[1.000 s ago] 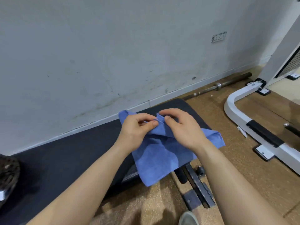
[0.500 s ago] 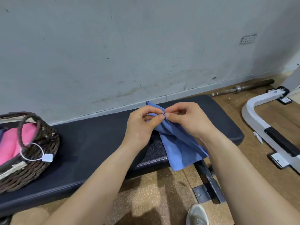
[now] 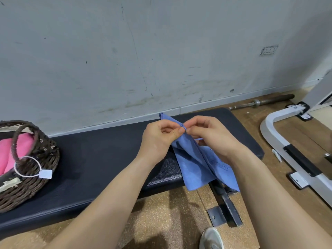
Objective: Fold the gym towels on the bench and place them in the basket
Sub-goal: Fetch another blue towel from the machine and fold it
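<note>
Narrower than 1 s ago: blue towel hangs over table front, top edge pinched by left hand & right hand fingers. Pink towel in basket; blue one mid-fold, yet to go in.

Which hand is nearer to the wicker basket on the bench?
Left. The left hand pinches the blue towel right of the basket; the right hand is just beyond it, farther away.

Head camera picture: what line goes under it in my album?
Left hand and right hand pinch a blue towel over the bench; a wicker basket holding a pink towel sits at left.
</note>
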The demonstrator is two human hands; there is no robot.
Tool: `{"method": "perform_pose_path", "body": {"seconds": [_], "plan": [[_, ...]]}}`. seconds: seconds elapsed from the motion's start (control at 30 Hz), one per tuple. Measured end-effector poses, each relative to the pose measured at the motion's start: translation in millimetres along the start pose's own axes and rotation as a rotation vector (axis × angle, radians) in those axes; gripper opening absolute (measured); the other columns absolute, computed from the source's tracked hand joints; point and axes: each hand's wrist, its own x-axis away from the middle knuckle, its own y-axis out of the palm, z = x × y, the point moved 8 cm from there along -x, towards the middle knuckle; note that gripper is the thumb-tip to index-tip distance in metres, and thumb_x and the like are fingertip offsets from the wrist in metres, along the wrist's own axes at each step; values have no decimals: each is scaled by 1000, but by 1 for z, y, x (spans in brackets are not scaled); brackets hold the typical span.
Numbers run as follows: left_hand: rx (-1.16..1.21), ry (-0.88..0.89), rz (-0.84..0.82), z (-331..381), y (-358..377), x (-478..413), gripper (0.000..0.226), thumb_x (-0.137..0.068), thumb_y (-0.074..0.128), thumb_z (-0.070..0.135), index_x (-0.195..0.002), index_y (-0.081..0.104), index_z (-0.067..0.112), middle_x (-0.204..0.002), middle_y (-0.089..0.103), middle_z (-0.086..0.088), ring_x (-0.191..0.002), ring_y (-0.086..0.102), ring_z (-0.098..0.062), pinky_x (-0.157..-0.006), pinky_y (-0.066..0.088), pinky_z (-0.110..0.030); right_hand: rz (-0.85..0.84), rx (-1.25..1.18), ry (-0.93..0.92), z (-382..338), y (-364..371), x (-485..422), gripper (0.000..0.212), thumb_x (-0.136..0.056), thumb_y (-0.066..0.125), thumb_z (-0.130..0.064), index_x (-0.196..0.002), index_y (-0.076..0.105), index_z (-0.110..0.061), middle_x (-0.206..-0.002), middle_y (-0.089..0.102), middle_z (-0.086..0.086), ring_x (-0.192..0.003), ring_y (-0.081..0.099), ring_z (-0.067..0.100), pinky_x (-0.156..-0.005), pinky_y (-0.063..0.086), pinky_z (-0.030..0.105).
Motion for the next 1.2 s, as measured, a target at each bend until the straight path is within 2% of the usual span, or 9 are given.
{"method": "perform_pose_path", "body": {"seconds": [0.13,0.27,0.4,0.47,0.57,0.73,0.83,1.0,1.2], "plan": [[-19,-9,-58,2,11,1,11,-84,77,15,-85,73,5,-75,72,-1,-66,60,-3,-65,47,-15,-24,79,-41,1,-6,6,11,-85,76,-7,-91,70,-14,-82,68,0,-77,62,10,-73,50,25],[-57,54,-186,12,21,7,10,-89,73,17,-94,69,9,-84,72,6,-82,65,-8,-75,50,-18,-32,57,-65,-1,-16,13,11,-85,77,-6,-90,70,-12,-81,67,3,-79,61,18,-79,52,32],[-518,57,-307,-5,18,15,29,-76,65,65,-94,62,42,-85,68,14,-94,61,-19,-88,48,-35,-66,-7,-101,-11,-19,25,8,-90,71,-5,-89,67,-12,-81,62,4,-79,60,19,-71,49,26],[-760,51,-311,-14,6,18,25,-73,61,68,-84,53,47,-74,61,15,-91,54,-23,-91,41,-36,-82,-44,-120,-17,-19,33,10,-93,66,-1,-89,64,-11,-83,58,6,-77,59,14,-65,48,19],[-1015,9,-349,-24,-17,25,25,-81,61,56,-71,45,40,-67,57,11,-86,49,-24,-94,34,-35,-79,-34,-131,-20,-18,41,14,-94,64,0,-89,64,-13,-85,57,6,-72,56,11,-60,45,16],[-1278,25,-330,-14,-65,43,45,-82,60,58,-63,44,22,-67,45,6,-75,48,-18,-89,36,-38,49,37,-152,-13,-26,41,28,-94,65,-5,-79,65,-29,-80,57,-4,-70,49,18,-62,39,31],[-1104,18,-281,-2,-100,57,35,-78,65,63,-72,59,29,-87,58,14,-85,51,-10,-84,36,-35,161,81,-148,-14,-30,42,22,-92,65,-14,-79,64,-32,-83,56,0,-68,51,17,-67,42,38],[-757,-32,-149,20,-154,80,19,-81,78,38,-78,64,26,-72,66,13,-65,56,-5,-67,45,-30,290,107,-92,-11,-26,38,7,-86,61,-38,-80,58,-39,-79,60,-4,-78,56,17,-74,45,42],[-574,-70,-16,41,-191,92,26,-77,81,43,-72,69,21,-63,62,5,-61,54,-8,-63,41,-30,266,-35,-105,-26,-11,38,17,-99,58,-18,-83,53,-24,-70,54,4,-64,52,17,-58,37,30]]}}
